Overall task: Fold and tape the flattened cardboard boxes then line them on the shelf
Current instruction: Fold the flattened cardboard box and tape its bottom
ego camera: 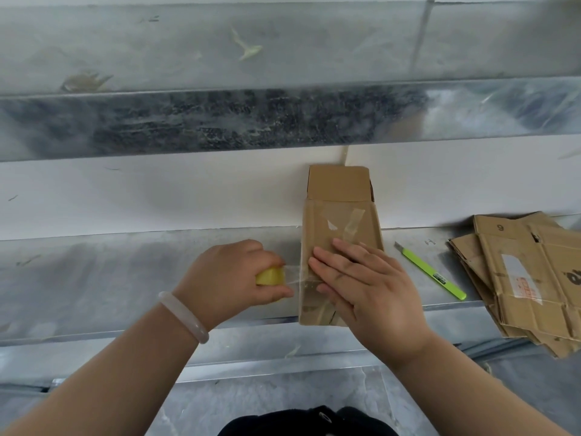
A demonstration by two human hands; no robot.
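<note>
A narrow brown cardboard box (338, 221) lies on the metal shelf (110, 278), its far flaps open toward the white wall. Old tape strips cross its top. My right hand (361, 284) lies flat on the box's near half, fingers spread, pressing it down. My left hand (229, 278) grips a yellow roll of clear tape (270, 276) just left of the box. A stretch of clear tape (298, 276) runs from the roll onto the box's left side, under my right fingertips.
A green utility knife (432, 270) lies on the shelf right of the box. A stack of flattened cardboard boxes (528, 278) sits at the far right, overhanging the shelf's front edge. Another metal shelf (220, 121) runs overhead. A white bangle is on my left wrist.
</note>
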